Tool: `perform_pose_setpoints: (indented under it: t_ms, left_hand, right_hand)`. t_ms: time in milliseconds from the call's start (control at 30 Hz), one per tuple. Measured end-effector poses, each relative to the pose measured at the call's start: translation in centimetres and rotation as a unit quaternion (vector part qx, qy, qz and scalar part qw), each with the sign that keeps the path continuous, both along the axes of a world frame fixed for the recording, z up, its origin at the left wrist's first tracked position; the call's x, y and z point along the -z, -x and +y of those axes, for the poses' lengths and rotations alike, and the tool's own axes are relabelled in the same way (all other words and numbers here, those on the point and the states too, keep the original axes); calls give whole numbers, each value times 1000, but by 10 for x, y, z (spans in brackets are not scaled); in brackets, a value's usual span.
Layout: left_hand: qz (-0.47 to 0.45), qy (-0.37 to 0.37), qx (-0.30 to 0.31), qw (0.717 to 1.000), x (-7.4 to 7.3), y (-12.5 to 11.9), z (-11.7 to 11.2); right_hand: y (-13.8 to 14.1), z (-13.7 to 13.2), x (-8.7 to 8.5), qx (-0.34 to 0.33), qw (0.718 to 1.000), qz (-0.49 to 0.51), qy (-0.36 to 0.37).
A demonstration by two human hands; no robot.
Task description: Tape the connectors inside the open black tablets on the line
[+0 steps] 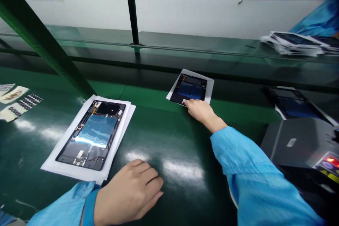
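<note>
An opened tablet back (91,134) with a blue shiny panel lies on white sheets at the near left of the green table (169,141). My left hand (129,192) rests beside it on the table, fingers curled loosely, holding nothing. A second opened tablet (189,89) on a white sheet lies farther away at the centre. My right hand (201,110) reaches out to it, its fingertips pinching the tablet's near edge.
A grey machine (302,148) with a red light sits at the right, another tablet (293,104) behind it. Sticker sheets (18,102) lie at the far left. A stack of tablets (296,42) and another person's blue sleeve (323,17) are at the back right. A green post (42,42) slants on the left.
</note>
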State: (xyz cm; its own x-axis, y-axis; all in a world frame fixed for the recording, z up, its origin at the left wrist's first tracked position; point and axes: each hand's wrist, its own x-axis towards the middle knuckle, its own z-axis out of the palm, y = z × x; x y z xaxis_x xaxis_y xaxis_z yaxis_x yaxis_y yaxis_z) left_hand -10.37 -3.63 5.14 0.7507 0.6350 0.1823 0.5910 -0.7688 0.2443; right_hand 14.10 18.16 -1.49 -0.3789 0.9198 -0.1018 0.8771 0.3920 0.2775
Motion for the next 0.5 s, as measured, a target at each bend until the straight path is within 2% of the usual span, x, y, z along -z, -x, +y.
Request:
perform_pose_setpoints:
  t_ms: [100,200,267,333,400,500]
  left_hand:
    - [-7,-18,-6,1000,3,7,-6]
    - [-14,-33,-6,999,1,17,-15]
    - [-26,-44,-16,999,-1,24,-25]
    - [-46,-59,-34,997,-1,31,-36]
    - [-60,-68,-50,995,4,35,-47]
    - [-49,-46,-54,996,18,37,-61]
  right_hand:
    - [6,-13,-14,-25,1000,2,-16]
    - [13,-55,-30,-52,998,7,-31]
    - [18,-101,-37,-79,996,12,-35]
    - [21,-159,-38,-116,992,24,-44]
    - [22,-220,-32,-206,965,91,-136]
    - [21,-294,-16,-239,945,144,-169]
